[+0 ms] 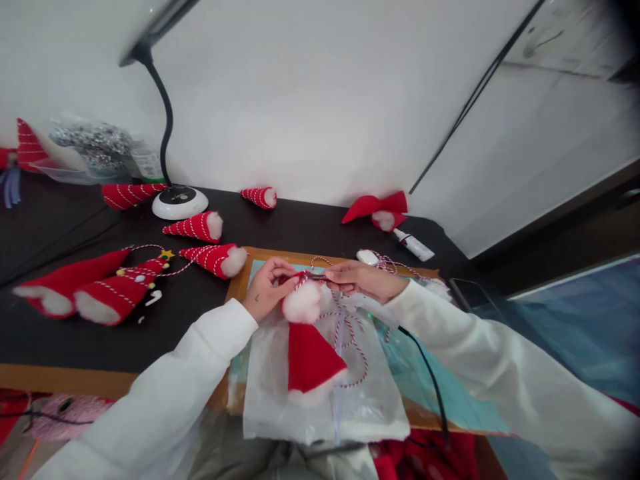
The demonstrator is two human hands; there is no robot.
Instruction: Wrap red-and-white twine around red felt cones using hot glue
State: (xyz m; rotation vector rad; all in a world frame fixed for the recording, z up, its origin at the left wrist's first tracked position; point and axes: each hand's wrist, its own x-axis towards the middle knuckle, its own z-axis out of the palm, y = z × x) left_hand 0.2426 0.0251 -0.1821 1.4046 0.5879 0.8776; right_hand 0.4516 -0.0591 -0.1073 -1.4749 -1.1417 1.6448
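My left hand (271, 288) is closed on a small red felt piece whose white stuffing (302, 303) bulges out toward me. Just to its right, my right hand (361, 280) pinches a thin dark tool (316, 276) that touches the top of that piece. Below the hands a red felt cone (311, 358) with white stuffing at its wide end lies on a white plastic sheet (280, 407). Red and white twisted cord (364, 353) loops beside it.
Several stuffed red cones (204, 227) lie on the black table (165, 333) at left. A lamp base (180, 203) stands behind them. A glue tube (413, 245), a phone (473, 293) and a black cable (431, 373) are at right.
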